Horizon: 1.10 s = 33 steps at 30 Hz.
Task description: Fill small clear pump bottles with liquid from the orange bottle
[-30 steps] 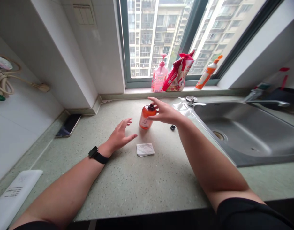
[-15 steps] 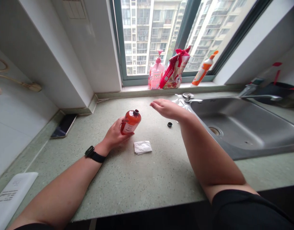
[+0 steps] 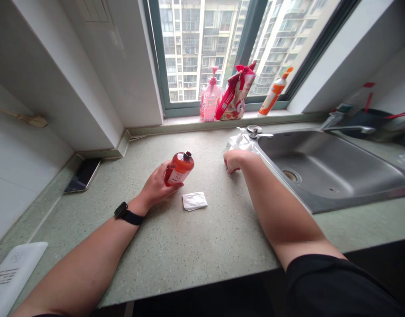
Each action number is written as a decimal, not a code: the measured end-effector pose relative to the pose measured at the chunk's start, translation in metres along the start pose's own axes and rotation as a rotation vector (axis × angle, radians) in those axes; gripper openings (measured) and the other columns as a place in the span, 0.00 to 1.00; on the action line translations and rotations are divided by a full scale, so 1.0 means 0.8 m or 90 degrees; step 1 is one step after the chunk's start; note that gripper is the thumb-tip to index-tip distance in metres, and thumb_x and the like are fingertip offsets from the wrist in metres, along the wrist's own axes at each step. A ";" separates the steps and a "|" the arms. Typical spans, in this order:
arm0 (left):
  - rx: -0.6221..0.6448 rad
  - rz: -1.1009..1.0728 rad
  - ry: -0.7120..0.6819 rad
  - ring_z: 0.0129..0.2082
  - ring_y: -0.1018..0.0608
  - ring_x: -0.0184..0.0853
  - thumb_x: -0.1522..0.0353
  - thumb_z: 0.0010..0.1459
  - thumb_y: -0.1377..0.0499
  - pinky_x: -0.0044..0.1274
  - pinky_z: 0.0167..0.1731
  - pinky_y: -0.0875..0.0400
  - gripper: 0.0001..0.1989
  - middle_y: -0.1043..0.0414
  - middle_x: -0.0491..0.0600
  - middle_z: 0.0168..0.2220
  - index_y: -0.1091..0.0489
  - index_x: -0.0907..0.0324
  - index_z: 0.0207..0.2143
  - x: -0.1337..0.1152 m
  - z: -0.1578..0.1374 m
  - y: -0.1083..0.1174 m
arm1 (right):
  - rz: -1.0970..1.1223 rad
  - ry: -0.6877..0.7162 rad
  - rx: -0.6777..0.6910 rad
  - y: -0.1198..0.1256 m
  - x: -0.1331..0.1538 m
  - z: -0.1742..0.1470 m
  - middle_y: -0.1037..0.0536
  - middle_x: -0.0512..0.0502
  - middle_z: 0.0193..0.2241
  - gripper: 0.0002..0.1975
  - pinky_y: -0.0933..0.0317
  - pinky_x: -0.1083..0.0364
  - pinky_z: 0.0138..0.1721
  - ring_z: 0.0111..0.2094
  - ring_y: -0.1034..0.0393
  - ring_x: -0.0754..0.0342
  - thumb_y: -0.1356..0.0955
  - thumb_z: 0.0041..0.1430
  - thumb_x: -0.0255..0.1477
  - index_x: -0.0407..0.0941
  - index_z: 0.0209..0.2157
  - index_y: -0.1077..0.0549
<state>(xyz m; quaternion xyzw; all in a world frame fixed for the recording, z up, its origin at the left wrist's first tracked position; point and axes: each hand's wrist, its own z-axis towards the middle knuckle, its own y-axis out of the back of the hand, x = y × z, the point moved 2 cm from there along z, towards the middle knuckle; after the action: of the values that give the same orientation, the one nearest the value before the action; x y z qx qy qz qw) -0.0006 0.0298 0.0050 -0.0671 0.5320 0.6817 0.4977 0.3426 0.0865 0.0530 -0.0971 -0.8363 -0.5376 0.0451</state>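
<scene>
My left hand (image 3: 160, 181), with a black watch on the wrist, is wrapped around an amber-red bottle (image 3: 181, 168) with a white label. The bottle leans a little to the right, and its dark neck is uncapped. My right hand (image 3: 234, 160) is down at the countertop left of the sink, fingers curled and pinched on the small black bottle cap (image 3: 227, 167); most of the cap is hidden by the fingers. A folded white tissue (image 3: 195, 201) lies on the counter between the two arms, just below the bottle.
Behind my right hand lies a white tissue packet (image 3: 238, 141), beside the steel sink (image 3: 316, 169). A pink pump bottle (image 3: 210, 99), a red bag (image 3: 235, 94) and an orange-white bottle (image 3: 273, 94) line the windowsill. A phone (image 3: 83, 175) rests at left.
My right hand has come down and slightly closer, its fingers going from stretched out to closed around the black cap. The left hand still holds the bottle. The view has shifted slightly.
</scene>
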 end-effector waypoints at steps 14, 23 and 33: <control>0.011 -0.024 -0.006 0.61 0.21 0.51 0.53 0.62 0.31 0.44 0.62 0.27 0.37 0.26 0.60 0.63 0.36 0.55 0.67 -0.010 0.002 0.003 | 0.529 0.414 -0.075 0.021 0.085 -0.049 0.17 0.46 0.39 0.15 0.26 0.51 0.45 0.40 0.23 0.52 0.26 0.62 0.44 0.47 0.41 0.21; -0.002 0.005 -0.012 0.58 0.20 0.51 0.52 0.62 0.30 0.44 0.60 0.26 0.37 0.24 0.60 0.61 0.35 0.55 0.67 -0.010 0.003 0.004 | 0.695 0.432 -0.110 0.021 0.102 -0.055 0.19 0.49 0.34 0.20 0.29 0.52 0.45 0.38 0.24 0.54 0.19 0.51 0.44 0.46 0.35 0.23; -0.016 0.013 0.012 0.56 0.20 0.50 0.51 0.59 0.28 0.43 0.60 0.25 0.39 0.24 0.59 0.60 0.35 0.54 0.67 -0.011 0.002 0.006 | 0.590 0.490 -0.100 0.018 0.110 -0.059 0.13 0.44 0.42 0.19 0.25 0.43 0.55 0.45 0.18 0.48 0.20 0.52 0.41 0.48 0.44 0.15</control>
<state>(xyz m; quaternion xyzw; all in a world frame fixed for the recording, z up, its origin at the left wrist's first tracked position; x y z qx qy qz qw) 0.0011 0.0257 0.0141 -0.0740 0.5289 0.6928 0.4846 0.2582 0.0593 0.1014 -0.2524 -0.5887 -0.5187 0.5663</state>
